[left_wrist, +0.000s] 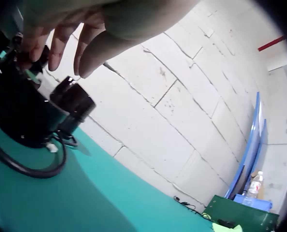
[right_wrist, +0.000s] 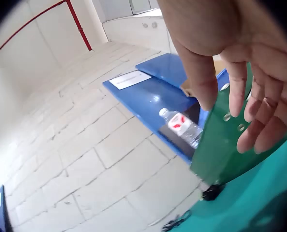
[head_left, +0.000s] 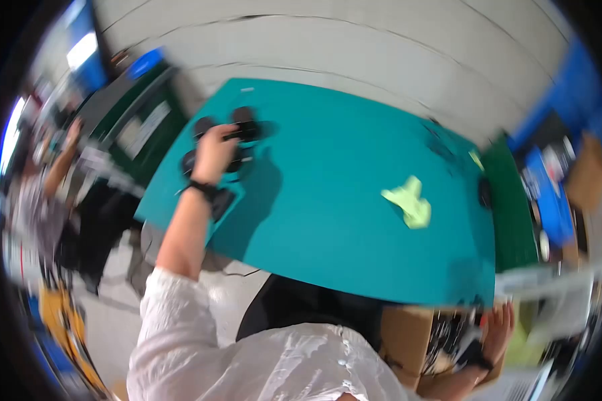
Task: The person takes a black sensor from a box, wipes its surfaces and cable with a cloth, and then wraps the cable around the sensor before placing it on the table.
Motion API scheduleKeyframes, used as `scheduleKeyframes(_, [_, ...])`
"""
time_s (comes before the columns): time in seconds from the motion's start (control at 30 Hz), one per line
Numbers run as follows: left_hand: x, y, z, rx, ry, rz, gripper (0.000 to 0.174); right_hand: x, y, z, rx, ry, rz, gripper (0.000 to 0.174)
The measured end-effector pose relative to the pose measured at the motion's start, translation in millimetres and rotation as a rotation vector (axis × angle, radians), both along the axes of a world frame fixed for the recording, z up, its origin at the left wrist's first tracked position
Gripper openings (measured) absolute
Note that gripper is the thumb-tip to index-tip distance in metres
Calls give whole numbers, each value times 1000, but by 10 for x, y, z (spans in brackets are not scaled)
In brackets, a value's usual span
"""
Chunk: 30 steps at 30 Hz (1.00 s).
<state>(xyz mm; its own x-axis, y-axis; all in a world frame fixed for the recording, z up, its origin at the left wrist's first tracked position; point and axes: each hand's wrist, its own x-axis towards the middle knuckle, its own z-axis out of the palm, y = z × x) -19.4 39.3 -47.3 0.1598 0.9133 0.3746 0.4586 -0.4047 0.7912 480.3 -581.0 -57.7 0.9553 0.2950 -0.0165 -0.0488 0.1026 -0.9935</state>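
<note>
A cluster of black rounded objects (head_left: 245, 122) sits at the left side of the table, and my left hand (head_left: 215, 152) reaches over it. In the left wrist view, the left hand (left_wrist: 104, 31) hangs with loosely bent fingers, some fingertips right at a large black cylindrical object (left_wrist: 25, 104). The thumb stands apart from them. Beside the cylinder are a smaller black block-like part (left_wrist: 74, 99) and a black cable (left_wrist: 34, 171). My right hand (head_left: 498, 332) is by the table's front right corner, its fingers loose and holding nothing; the right wrist view shows this hand (right_wrist: 245, 63) too.
A crumpled yellow-green cloth (head_left: 411, 202) lies on the teal table (head_left: 328, 180). Green bins (head_left: 510, 200) flank the table left and right. An open cardboard box (head_left: 406, 339) stands below the front edge. A plastic bottle (right_wrist: 181, 126) is beyond the right-hand bin.
</note>
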Motion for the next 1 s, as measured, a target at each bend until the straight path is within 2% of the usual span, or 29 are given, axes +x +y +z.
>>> scheduleKeyframes(0.03, [143, -292, 301, -116, -141, -80, 31, -92, -183, -27, 36, 11, 15, 38])
scheduleKeyframes(0.07, [171, -296, 284, -111, -224, -223, 32, -9, -467, -281, -13, -57, 44, 40])
scheduleKeyframes(0.1, [346, -548, 519, -203, -162, -199, 33, -220, -482, -222, -79, 28, -36, 40])
scheduleKeyframes(0.13, [448, -535, 483, -296, -238, -318, 33, -412, -432, -62, -187, 43, -107, 38])
scheduleKeyframes(0.17, [622, -657, 530, -346, -148, -377, 30, -343, -724, -302, -169, 112, -127, 35])
scheduleKeyframes(0.2, [742, -652, 460, -394, -99, -466, 27, -357, -901, -418, -178, 194, -286, 34])
scheduleKeyframes(0.23, [909, -620, 389, -430, -56, -538, 25, -401, -1093, -580, -131, 211, -343, 32])
scheduleKeyframes(0.33, [1465, -833, 409, -476, -38, -707, 22, -498, -1686, -992, -49, 350, -462, 28])
scheduleKeyframes(0.43, [1977, -1188, 494, -443, -84, -805, 21, -435, -2100, -1587, 4, 393, -545, 23])
scheduleKeyframes(0.57, [2512, -1645, 512, -475, -103, -875, 18, -248, -2349, -2098, 57, 606, -698, 18])
scheduleKeyframes(0.6, [2615, -1714, 471, -475, -107, -879, 18, -112, -2407, -2301, 44, 600, -675, 17])
scheduleKeyframes(0.67, [2727, -1783, 373, -403, 186, -777, 18, 173, -2368, -2468, -23, 628, -685, 17])
scheduleKeyframes(0.77, [2690, -1722, 358, -409, 258, -694, 18, 724, -2281, -2839, -239, 564, -586, 20])
scheduleKeyframes(0.8, [2653, -1692, 357, -401, 248, -650, 18, 908, -2181, -2940, -382, 493, -551, 23])
scheduleKeyframes(0.83, [2590, -1654, 360, -393, 238, -603, 18, 1111, -2117, -3131, -480, 480, -493, 32])
scheduleKeyframes(0.9, [2382, -1501, 352, -340, 252, -541, 19, 1560, -1927, -3603, -823, 239, -361, 44])
scheduleKeyframes(0.97, [2144, -1344, 377, -302, 267, -479, 20, 1806, -1511, -3456, -1073, 225, -310, 58])
scheduleKeyframes(1.0, [2025, -1267, 411, -295, 264, -440, 21, 1955, -1377, -3508, -1121, 242, -271, 67])
